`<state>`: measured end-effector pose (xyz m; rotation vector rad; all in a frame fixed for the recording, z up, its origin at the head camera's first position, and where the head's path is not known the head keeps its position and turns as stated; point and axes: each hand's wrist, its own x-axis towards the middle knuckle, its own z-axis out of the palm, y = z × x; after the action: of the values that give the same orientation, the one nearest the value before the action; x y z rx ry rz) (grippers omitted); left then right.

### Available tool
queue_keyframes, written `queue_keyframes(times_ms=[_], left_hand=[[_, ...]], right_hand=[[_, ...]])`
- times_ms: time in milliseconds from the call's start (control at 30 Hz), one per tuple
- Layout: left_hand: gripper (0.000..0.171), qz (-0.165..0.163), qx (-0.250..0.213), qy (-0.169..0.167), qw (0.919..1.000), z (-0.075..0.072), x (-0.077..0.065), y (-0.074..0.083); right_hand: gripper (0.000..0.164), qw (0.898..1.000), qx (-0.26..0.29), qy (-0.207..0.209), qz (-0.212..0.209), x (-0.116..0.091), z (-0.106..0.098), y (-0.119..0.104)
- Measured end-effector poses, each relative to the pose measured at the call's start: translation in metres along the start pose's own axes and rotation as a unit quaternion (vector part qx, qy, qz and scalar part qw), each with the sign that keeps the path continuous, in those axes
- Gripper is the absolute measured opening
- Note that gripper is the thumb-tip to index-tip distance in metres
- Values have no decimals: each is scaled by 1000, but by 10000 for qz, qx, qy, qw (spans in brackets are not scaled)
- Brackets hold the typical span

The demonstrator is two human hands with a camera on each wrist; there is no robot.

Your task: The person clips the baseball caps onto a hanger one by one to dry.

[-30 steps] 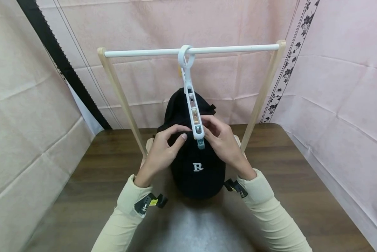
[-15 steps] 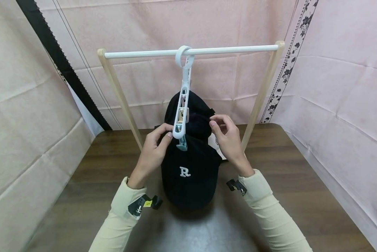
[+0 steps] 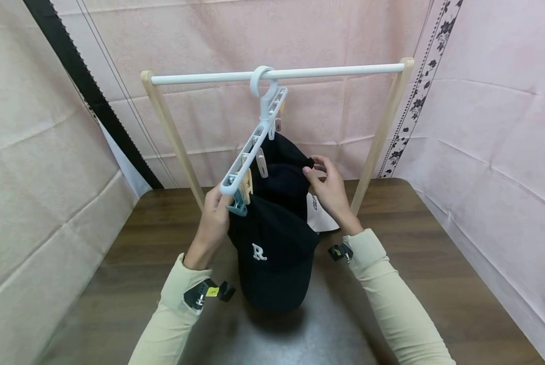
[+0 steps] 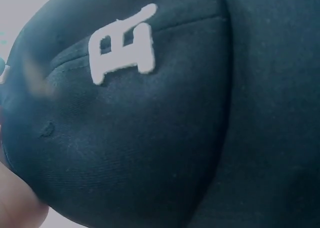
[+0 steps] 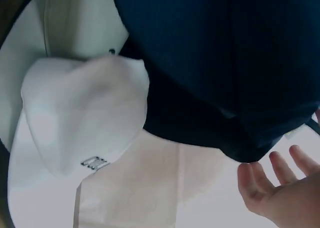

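Observation:
A black cap (image 3: 272,248) with a white letter R hangs under the near end of a pale blue clip hanger (image 3: 249,152). A teal clip (image 3: 238,204) and a cream clip (image 3: 246,186) are at its left upper edge. My left hand (image 3: 211,220) holds the cap's left edge beside the teal clip; its fingertips are partly hidden behind the hanger. In the left wrist view, part of that hand (image 4: 20,203) lies against the cap's edge. My right hand (image 3: 331,190) pinches the cap's rear right corner; the right wrist view shows the fingertips at the dark cloth (image 5: 210,88).
The hanger's hook loops over the white bar (image 3: 345,71) of a wooden-legged rack. A white cap (image 3: 319,215) with dark lettering sits behind the black cap, low on the right. A brown wooden table (image 3: 131,284) lies below, with pink cloth (image 3: 208,121) behind.
The hanger has turned, its near end swinging left with the left hand and the black cap. My right hand has moved right and up, onto the cap's rear corner. The white cap has come into view.

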<state>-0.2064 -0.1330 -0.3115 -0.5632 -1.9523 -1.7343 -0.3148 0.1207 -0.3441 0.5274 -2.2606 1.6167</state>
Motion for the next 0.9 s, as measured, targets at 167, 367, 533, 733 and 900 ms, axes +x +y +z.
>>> queue_keyframes(times_ms=[167, 367, 533, 733, 900], left_hand=[[25, -147, -242, 167, 9995, -2, 1, -5], [16, -453, -457, 422, 9970, -1, 1, -8], [36, -490, -255, 607, 9966, -1, 3, -11], [21, -350, -71, 796, 9962, -1, 9, -16], [27, -408, -87, 980, 9943, 0, 8, -23]], right_hand=[[57, 9979, -371, -529, 5, 14, 1, 9], [46, 9961, -258, -842, -2, 21, 5, 17], [40, 9976, -167, -673, 30, 19, 4, 19], [21, 9991, -179, -371, -129, 8, 5, 19], [18, 9989, -281, -299, -230, -5, 6, 17]])
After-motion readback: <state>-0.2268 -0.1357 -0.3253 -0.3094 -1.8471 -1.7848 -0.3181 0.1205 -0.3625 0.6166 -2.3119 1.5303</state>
